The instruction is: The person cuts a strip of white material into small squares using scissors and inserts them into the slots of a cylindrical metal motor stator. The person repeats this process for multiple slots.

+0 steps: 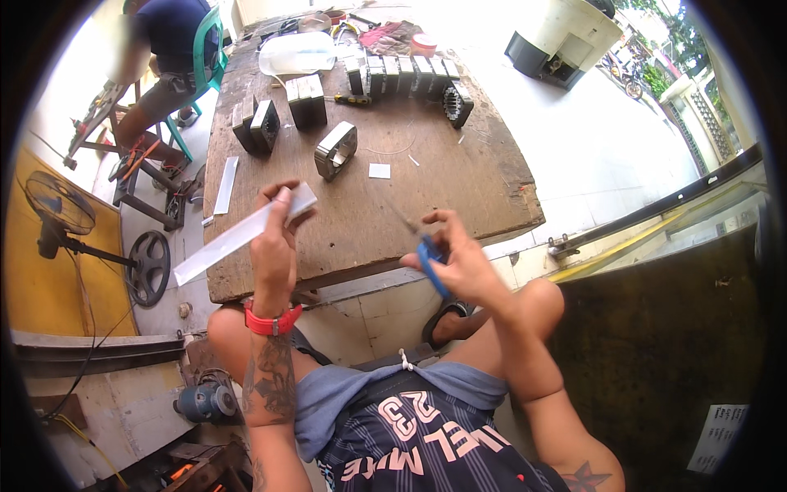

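My left hand point(277, 225) is closed around a long white strip point(220, 248), apparently paper or thin plastic, which slants down to the left past the table's near edge. In my right hand point(466, 266) are blue-handled scissors point(429, 269), their blades blurred and aimed up and left, apart from the strip. A hollow metal stator core point(335, 152) stands on the table just beyond my left hand. Between the hands and farther off lies a small white rectangular piece point(379, 170). Another white strip point(226, 185) lies near the table's left edge.
More stator cores stand on the wooden table point(426, 205): a pair point(261, 127) at left, a row point(402, 75) behind, one point(457, 107) at right. Behind them are a screwdriver point(351, 99) and a translucent container point(297, 54). A fan point(59, 209) and a seated person point(168, 49) are at left.
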{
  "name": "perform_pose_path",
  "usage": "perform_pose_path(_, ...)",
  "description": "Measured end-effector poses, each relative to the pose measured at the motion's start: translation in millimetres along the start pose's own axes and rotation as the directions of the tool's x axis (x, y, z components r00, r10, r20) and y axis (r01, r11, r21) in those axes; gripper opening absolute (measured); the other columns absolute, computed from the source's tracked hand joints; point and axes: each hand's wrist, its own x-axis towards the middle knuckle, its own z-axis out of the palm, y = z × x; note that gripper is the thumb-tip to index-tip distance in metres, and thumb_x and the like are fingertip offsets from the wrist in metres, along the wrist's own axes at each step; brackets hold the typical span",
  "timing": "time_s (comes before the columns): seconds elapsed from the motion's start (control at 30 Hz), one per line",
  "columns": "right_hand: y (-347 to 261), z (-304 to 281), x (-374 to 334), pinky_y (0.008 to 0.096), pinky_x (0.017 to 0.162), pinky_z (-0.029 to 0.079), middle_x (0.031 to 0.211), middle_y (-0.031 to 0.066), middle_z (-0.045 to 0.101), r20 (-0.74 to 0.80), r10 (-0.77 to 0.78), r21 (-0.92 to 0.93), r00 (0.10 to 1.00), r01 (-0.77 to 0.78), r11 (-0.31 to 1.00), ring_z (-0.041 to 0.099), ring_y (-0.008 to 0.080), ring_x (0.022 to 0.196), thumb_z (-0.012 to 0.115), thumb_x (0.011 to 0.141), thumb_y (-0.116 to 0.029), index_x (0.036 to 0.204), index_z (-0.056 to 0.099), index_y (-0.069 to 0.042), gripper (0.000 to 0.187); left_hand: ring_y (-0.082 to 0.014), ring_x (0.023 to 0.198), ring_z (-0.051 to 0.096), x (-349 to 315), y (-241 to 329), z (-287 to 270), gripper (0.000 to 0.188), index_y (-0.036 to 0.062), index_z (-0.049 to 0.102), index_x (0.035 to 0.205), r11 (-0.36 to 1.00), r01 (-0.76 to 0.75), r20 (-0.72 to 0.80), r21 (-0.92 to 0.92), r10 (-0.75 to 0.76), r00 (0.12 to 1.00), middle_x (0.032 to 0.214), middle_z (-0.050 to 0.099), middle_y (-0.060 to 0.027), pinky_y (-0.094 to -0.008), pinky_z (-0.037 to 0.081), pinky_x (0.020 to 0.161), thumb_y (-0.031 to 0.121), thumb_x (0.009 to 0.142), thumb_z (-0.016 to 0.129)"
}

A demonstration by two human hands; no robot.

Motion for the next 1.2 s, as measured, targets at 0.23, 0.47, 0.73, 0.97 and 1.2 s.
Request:
perform_pose_path(0.23, 27.8, -71.4, 56.7, 0.0461, 0.101, 0.052, 0.118, 0.0223, 0.065, -0.135, -0.091, -0.725, 0.987, -0.035, 0.688, 0.066, 0.0346, 0.111, 0.066, 0.101, -0.027, 0.132, 0.067, -0.003, 0.039, -0.0243, 0.138, 0.055, 98.6, 9.8, 44.2, 0.064, 0.0023, 0.059, 0.147, 0.858, -0.368, 0.385, 0.358, 0.223, 0.895, 0.143, 0.062, -0.0184, -0.0371, 0.038, 0.12, 0.048, 0.116, 0.027)
perform_pose_path(0.47, 7.0, -8.1, 110.5, 0.0427, 0.104, 0.049, 0.115, 0.0155, 0.066, -0.085, -0.316, -0.559, 0.945, 0.217, 0.801, 0.06, 0.0354, 0.116, 0.069, 0.099, -0.027, 0.119, 0.075, -0.006, 0.029, -0.0468, 0.13, 0.059, 123.2, -0.9, 70.5, 0.078, -0.0019, 0.073, 0.125, 0.616, -0.096, 0.257, 0.782, -0.178, 0.95, 0.127, 0.067, -0.0353, -0.0438, 0.044, 0.108, 0.06, 0.113, 0.026)
perform_pose_path(0.73, 23.6, 31.3, 134.0, 0.0435, 0.096, 0.051, 0.107, 0.0165, 0.066, -0.221, -0.377, -0.491, 0.899, 0.231, 0.84, 0.065, 0.0336, 0.105, 0.076, 0.096, -0.029, 0.109, 0.074, -0.006, 0.027, -0.0153, 0.097, 0.061, 93.2, -5.8, 16.2, 0.064, 0.0064, 0.064, 0.119, 0.935, -0.08, 0.342, 0.344, -0.045, 0.939, 0.107, 0.067, -0.0057, -0.0283, 0.049, 0.088, 0.065, 0.11, 0.042)
perform_pose_path(0.97, 16.7, 18.3, 141.4, 0.0403, 0.087, 0.055, 0.103, 0.0146, 0.068, -0.149, -0.196, -0.346, 0.969, 0.135, 0.928, 0.068, 0.0268, 0.096, 0.072, 0.099, -0.023, 0.115, 0.066, 0.0, 0.028, -0.0096, 0.088, 0.067, 93.8, -21.6, 11.8, 0.054, 0.0087, 0.06, 0.123, 0.963, 0.01, 0.25, 0.268, -0.079, 0.965, 0.105, 0.07, -0.0049, -0.0253, 0.058, 0.084, 0.058, 0.112, 0.042)
perform_pose_path(1.2, 24.4, 37.4, 108.2, 0.0305, 0.076, 0.053, 0.09, 0.0067, 0.069, -0.288, -0.176, 0.482, 0.941, 0.302, 0.823, 0.064, 0.0132, 0.083, 0.064, 0.104, -0.019, 0.111, 0.061, -0.003, 0.018, -0.0395, 0.11, 0.071, 41.3, -24.7, 6.6, 0.073, 0.0003, 0.062, 0.128, 0.896, 0.234, 0.098, -0.377, -0.213, 0.972, 0.118, 0.071, -0.0236, -0.0476, 0.059, 0.098, 0.061, 0.112, 0.025)
